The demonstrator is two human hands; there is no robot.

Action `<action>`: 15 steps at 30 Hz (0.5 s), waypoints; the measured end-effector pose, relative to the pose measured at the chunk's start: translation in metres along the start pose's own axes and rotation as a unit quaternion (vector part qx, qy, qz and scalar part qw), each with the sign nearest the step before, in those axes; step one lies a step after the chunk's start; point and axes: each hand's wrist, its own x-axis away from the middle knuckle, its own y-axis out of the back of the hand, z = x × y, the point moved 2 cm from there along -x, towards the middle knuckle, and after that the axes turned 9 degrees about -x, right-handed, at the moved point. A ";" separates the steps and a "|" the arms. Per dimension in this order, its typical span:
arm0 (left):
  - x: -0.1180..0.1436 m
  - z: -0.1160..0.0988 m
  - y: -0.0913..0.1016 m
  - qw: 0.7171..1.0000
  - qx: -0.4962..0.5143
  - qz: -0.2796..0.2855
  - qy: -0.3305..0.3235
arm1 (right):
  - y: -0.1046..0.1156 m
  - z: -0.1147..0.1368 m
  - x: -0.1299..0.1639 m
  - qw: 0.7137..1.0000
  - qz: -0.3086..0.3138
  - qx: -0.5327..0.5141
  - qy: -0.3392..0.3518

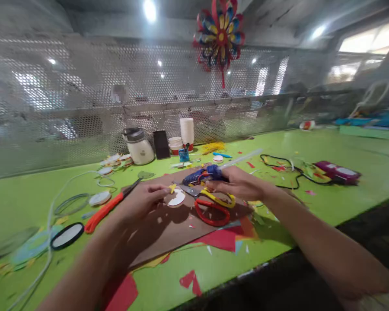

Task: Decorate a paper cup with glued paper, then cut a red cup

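Left fingers point(157, 190): pinching yellow cutout point(172, 188)
Right fingers point(218, 186): gripping blue glue gun point(215, 171)
Bench point(278, 144): near edge at five o'clock, wide stretch at two
Blue cup point(183, 156): twelve o'clock, dark item point(187, 147) inside

Craft workshop: glue gun point(215, 171), scissors point(196, 194), coloured paper scraps point(218, 240) over green counter point(327, 203); perforated screen point(132, 71) behind, flower ornament point(221, 36) hanging.

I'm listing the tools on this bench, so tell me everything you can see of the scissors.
The scissors have silvery, metal-looking blades and two plastic-looking finger loops, one yellow, one orange-red. They lie over the brown board, loops to the right in the picture, blades pointing left toward a white piece. The right hand is close beside the yellow loop; whether it touches it, I cannot tell.
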 end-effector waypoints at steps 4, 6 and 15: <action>0.002 -0.001 -0.001 1.000 0.015 0.007 0.008 | -0.001 -0.003 0.001 1.000 0.019 0.008 0.003; 0.003 -0.002 -0.002 1.000 0.018 0.015 0.001 | -0.002 -0.002 0.001 1.000 0.023 0.001 0.009; 0.004 -0.003 -0.002 1.000 -0.005 0.008 -0.008 | -0.004 -0.002 -0.001 1.000 0.029 -0.005 0.005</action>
